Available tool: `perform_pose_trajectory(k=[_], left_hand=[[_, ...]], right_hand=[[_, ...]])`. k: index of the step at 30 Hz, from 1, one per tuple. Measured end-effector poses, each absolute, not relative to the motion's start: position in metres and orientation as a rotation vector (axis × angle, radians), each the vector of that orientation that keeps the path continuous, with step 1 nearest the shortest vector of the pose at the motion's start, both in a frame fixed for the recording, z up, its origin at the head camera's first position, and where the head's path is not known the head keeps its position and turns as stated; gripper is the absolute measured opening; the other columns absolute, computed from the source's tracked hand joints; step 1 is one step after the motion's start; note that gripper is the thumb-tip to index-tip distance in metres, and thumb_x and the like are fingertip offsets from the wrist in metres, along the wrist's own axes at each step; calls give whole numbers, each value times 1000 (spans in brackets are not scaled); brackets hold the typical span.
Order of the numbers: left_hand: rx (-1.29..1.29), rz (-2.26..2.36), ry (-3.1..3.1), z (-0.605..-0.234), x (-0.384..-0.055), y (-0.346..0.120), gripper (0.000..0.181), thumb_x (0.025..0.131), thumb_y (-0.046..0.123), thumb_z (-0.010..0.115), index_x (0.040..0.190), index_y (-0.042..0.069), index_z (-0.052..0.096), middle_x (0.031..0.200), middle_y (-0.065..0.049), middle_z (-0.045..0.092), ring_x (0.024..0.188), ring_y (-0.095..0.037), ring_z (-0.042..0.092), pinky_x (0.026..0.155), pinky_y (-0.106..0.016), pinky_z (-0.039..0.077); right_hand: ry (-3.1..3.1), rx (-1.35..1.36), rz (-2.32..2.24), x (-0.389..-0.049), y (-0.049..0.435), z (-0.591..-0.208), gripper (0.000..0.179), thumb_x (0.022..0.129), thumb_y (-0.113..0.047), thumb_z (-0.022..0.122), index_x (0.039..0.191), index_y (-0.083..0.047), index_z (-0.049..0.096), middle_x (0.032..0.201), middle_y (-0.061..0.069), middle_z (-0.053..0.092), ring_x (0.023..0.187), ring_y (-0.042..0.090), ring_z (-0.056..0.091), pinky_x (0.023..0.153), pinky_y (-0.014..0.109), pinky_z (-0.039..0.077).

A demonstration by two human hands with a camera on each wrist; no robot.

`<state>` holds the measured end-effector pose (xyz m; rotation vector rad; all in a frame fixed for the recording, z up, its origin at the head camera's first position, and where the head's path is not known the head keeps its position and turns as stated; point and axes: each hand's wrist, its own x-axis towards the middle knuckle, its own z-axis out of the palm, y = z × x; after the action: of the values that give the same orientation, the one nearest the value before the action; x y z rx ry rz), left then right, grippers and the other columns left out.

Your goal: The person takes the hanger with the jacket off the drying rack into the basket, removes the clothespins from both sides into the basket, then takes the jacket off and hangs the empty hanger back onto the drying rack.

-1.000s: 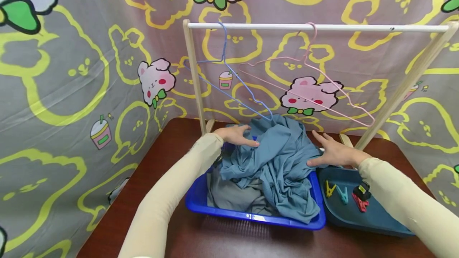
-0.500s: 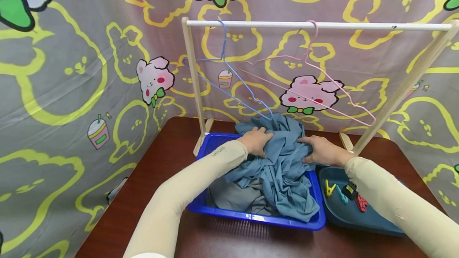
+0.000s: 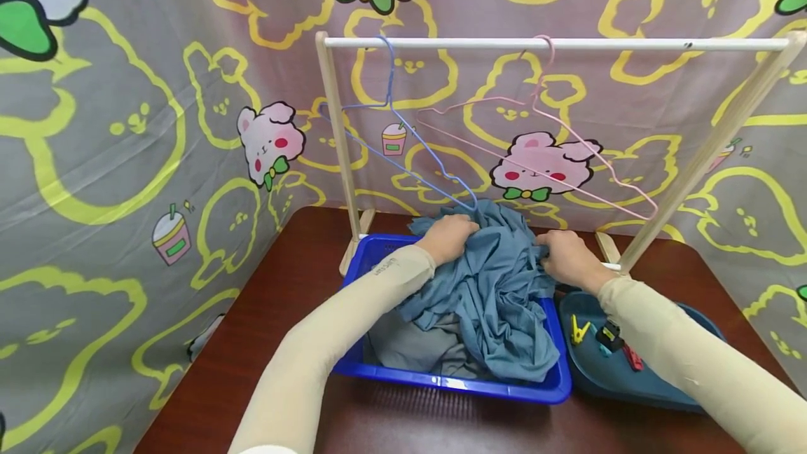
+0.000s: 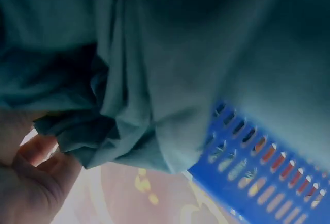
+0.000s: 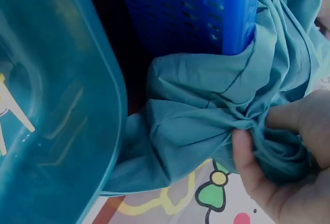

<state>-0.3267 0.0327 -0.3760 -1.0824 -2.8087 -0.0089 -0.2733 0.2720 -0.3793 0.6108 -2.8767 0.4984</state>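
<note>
A crumpled blue-grey cloth point(image 3: 501, 293) is heaped in the blue plastic basket point(image 3: 454, 382) and spills over its far rim; its kind of garment cannot be made out. My left hand point(image 3: 449, 238) grips the cloth at the upper left of the heap, and in the left wrist view its curled fingers point(image 4: 54, 170) hold a bunched fold. At the upper right, my right hand point(image 3: 572, 259) pinches another part, with thumb and fingers point(image 5: 250, 162) closed on gathered fabric in the right wrist view. A greyer cloth point(image 3: 410, 345) lies beneath in the basket.
Behind the basket stands a rack with a white rail point(image 3: 441, 43), where a blue hanger point(image 3: 435, 153) and a pink hanger point(image 3: 576, 135) hang. A dark teal tray point(image 3: 656, 387) with a yellow clothespin point(image 3: 578, 331) and a red clothespin point(image 3: 633, 357) sits to the right.
Both hands have come in from spread, loose positions beside the heap and now grip the blue-grey cloth. The left hand moved right; the cloth's top has shifted slightly.
</note>
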Motion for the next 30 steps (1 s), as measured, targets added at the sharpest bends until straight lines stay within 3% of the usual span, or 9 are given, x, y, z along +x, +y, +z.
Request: perform_pose_trajectory(k=[2, 4, 6, 9, 12, 16, 20, 24, 30], left_hand=[[-1076, -103, -2807, -372, -329, 25, 25, 90, 2, 58, 107, 17, 66, 103, -2, 62, 90, -17, 58, 75, -27, 46], [-1074, -205, -2784, -367, -328, 17, 13, 89, 2, 59, 90, 15, 60, 91, -3, 58, 78, -17, 52, 66, -26, 39], [-1077, -285, -2745, -362, -325, 8, 22, 88, 2, 61, 77, 14, 46, 79, -2, 48, 69, -16, 43, 62, -26, 31], [-1096, -369, -2686, -356, -316, -4, 37, 86, 1, 62, 74, 13, 29, 73, -2, 33, 66, -16, 33, 62, -26, 24], [-1130, -395, -2646, -350, -302, -18, 32, 85, 0, 61, 76, 14, 34, 76, 0, 33, 67, -15, 34, 62, -26, 26], [-1271, -316, -2627, -345, -280, -39, 17, 89, -2, 56, 88, 15, 54, 83, 0, 46, 69, -15, 41, 62, -26, 33], [-1427, -97, -2649, -352, -257, -58, 27, 91, -3, 55, 108, 16, 63, 92, -3, 55, 75, -17, 52, 65, -27, 42], [-1496, 102, -2791, -367, -241, -64, 38, 92, 3, 57, 126, 20, 59, 105, -6, 56, 90, -20, 55, 73, -28, 46], [-1417, 203, -3095, -380, -232, -60, 64, 86, 28, 69, 143, 27, 41, 125, -8, 44, 107, -23, 46, 84, -32, 44]], right_hand=[[-2845, 598, 513, -273, 274, -380, 27, 72, 8, 59, 97, 6, 68, 91, 20, 64, 65, 24, 52, 55, 36, 45], [-2818, 588, 518, -274, 275, -381, 22, 72, 8, 59, 91, 4, 68, 83, 16, 62, 61, 23, 49, 52, 34, 41], [-2804, 581, 527, -274, 277, -381, 18, 73, 7, 59, 88, 2, 67, 79, 12, 59, 60, 22, 49, 51, 32, 39], [-2795, 565, 542, -274, 277, -381, 17, 73, 7, 58, 86, 1, 67, 76, 11, 57, 60, 23, 48, 51, 32, 37], [-2773, 547, 554, -273, 277, -380, 16, 74, 7, 57, 85, 1, 67, 74, 10, 58, 59, 23, 48, 50, 33, 38], [-2745, 542, 555, -274, 279, -380, 13, 74, 6, 57, 83, 0, 65, 73, 9, 59, 58, 22, 48, 52, 35, 39], [-2739, 546, 553, -276, 280, -378, 11, 75, 5, 58, 83, 1, 64, 69, 7, 59, 56, 21, 48, 52, 36, 40], [-2693, 534, 554, -277, 282, -375, 9, 76, 4, 58, 82, 0, 64, 67, 6, 59, 55, 21, 49, 52, 37, 41], [-2614, 481, 572, -272, 279, -366, 12, 78, 2, 59, 86, -2, 66, 73, 11, 62, 55, 22, 49, 48, 38, 40]])
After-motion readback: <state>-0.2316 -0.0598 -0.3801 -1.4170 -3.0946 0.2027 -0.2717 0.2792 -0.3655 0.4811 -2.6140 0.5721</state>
